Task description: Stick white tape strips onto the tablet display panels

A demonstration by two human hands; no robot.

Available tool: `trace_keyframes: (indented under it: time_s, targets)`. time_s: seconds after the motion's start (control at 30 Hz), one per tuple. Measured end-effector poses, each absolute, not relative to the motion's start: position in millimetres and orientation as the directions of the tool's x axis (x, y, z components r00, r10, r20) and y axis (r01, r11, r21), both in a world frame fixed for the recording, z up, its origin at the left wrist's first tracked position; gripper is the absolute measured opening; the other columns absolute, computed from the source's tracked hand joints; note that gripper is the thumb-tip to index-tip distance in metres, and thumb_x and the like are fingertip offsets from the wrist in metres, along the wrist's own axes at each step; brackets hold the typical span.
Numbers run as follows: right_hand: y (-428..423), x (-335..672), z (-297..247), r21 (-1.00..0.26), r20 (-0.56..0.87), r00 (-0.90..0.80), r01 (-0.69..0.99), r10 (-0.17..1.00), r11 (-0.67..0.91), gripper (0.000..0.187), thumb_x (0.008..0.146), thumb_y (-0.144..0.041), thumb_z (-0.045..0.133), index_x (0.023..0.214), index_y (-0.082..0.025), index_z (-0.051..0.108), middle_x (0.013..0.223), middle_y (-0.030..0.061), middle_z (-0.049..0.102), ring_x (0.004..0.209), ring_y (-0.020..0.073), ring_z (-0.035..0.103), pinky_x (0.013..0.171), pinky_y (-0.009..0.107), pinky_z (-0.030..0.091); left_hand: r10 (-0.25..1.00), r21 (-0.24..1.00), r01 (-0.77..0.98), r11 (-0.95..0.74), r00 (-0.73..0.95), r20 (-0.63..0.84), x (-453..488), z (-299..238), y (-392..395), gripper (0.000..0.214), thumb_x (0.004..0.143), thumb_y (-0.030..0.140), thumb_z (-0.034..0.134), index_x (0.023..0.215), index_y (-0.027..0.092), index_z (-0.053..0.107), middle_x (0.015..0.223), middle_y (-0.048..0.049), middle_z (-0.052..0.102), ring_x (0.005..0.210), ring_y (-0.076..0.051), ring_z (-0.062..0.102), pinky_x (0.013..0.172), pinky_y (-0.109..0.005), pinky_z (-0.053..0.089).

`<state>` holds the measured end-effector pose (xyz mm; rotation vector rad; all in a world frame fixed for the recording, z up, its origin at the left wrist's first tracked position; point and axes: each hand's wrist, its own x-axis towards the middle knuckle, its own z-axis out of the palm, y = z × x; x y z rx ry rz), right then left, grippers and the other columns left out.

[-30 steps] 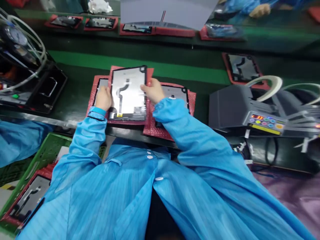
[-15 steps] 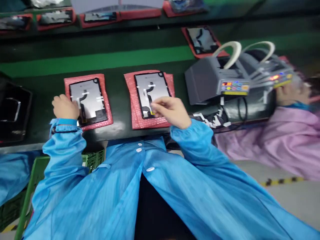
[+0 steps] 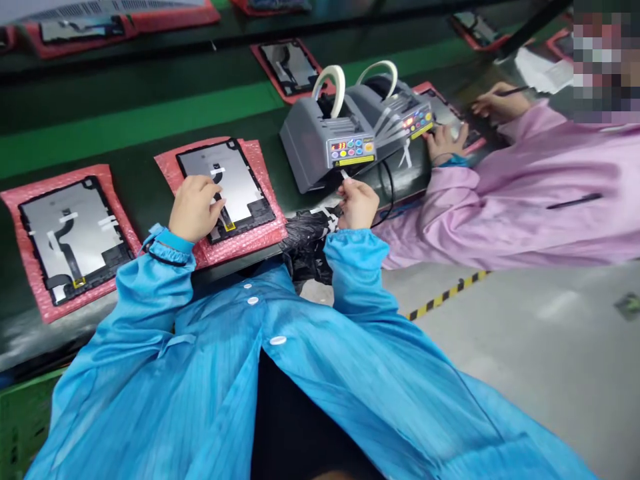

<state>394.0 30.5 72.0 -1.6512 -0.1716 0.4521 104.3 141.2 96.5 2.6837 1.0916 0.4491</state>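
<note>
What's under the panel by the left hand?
Pink bubble wrap, apparently in overlapping layers, shows around the panel. The panel covers its middle; the left hand hides some too. Anything between layers is hidden.

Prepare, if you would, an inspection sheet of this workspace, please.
Surface: dark bench with a green strip.
Job's things: left panel and right panel lie on pink wrap; dispenser stands right of them.
Clutter: black plastic and white scraps at the bench's edge.
Hands: left hand at the right panel's left side, contact unclear; right hand pinches a white piece before the dispenser.
Cables: black cable beside the right hand.
Surroundings: co-worker's pink sleeve; striped floor tape.
</note>
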Motion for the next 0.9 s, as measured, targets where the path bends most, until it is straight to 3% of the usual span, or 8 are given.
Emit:
trace_keyframes:
  time_s: [0.13, 0.37, 0.53, 0.73, 0.9]
  targets:
    - [22, 395, 60, -0.997, 0.066, 0.941, 0.078, 0.331, -0.025, 0.019, 0.083, -0.026, 0.064, 0.07, -0.018, 0.052, 0.06, -0.0071, 0.054, 0.059, 0.0043, 0.052, 0.061, 0.017, 0.044, 0.711, 0.308, 0.645, -0.699, 0.671, 0.211, 99, 94, 142, 0.022, 0.093, 0.029, 0.049, 0.102, 0.018, 0.066, 0.113, -0.0138, 0.064, 0.11, -0.033, 0.057, 0.1, -0.052, 0.044]
    - [19, 401, 41, -0.999, 0.007, 0.934, -0.011, 0.357, 0.05, 0.028, 0.086, -0.043, 0.058, 0.096, -0.023, 0.041, 0.079, -0.004, 0.064, 0.064, 0.006, 0.057, 0.05, 0.015, 0.034, 0.701, 0.294, 0.645, -0.705, 0.697, 0.153, 117, 101, 148, 0.024, 0.092, 0.029, 0.048, 0.102, 0.016, 0.067, 0.111, -0.0148, 0.063, 0.11, -0.034, 0.055, 0.102, -0.052, 0.041]
    - [30, 409, 32, -0.999, 0.005, 0.918, -0.01, 0.397, 0.035, 0.036, 0.086, -0.047, 0.058, 0.101, -0.026, 0.032, 0.083, -0.0037, 0.063, 0.066, 0.008, 0.061, 0.051, 0.018, 0.04, 0.688, 0.301, 0.637, -0.71, 0.718, 0.105, 139, 108, 147, 0.025, 0.092, 0.027, 0.048, 0.104, 0.016, 0.067, 0.109, -0.0154, 0.062, 0.112, -0.037, 0.054, 0.099, -0.056, 0.041]
    - [41, 415, 15, -0.988, 0.143, 0.935, 0.116, 0.325, 0.101, 0.043, 0.082, -0.035, 0.063, 0.103, -0.028, 0.027, 0.076, -0.0095, 0.057, 0.065, 0.0079, 0.06, 0.073, 0.029, 0.054, 0.641, 0.327, 0.584, -0.743, 0.761, 0.097, 161, 109, 148, 0.021, 0.092, 0.025, 0.051, 0.104, 0.016, 0.066, 0.109, -0.0128, 0.063, 0.113, -0.034, 0.053, 0.098, -0.051, 0.041]
    - [26, 406, 30, -0.936, 0.352, 0.839, 0.311, 0.415, 0.165, 0.048, 0.081, -0.032, 0.066, 0.106, -0.028, 0.025, 0.075, -0.0101, 0.057, 0.069, 0.0091, 0.062, 0.076, 0.031, 0.053, 0.503, 0.453, 0.394, -0.8, 0.852, 0.145, 183, 113, 151, 0.018, 0.094, 0.029, 0.053, 0.098, 0.017, 0.066, 0.099, -0.0081, 0.065, 0.102, -0.027, 0.057, 0.097, -0.046, 0.043]
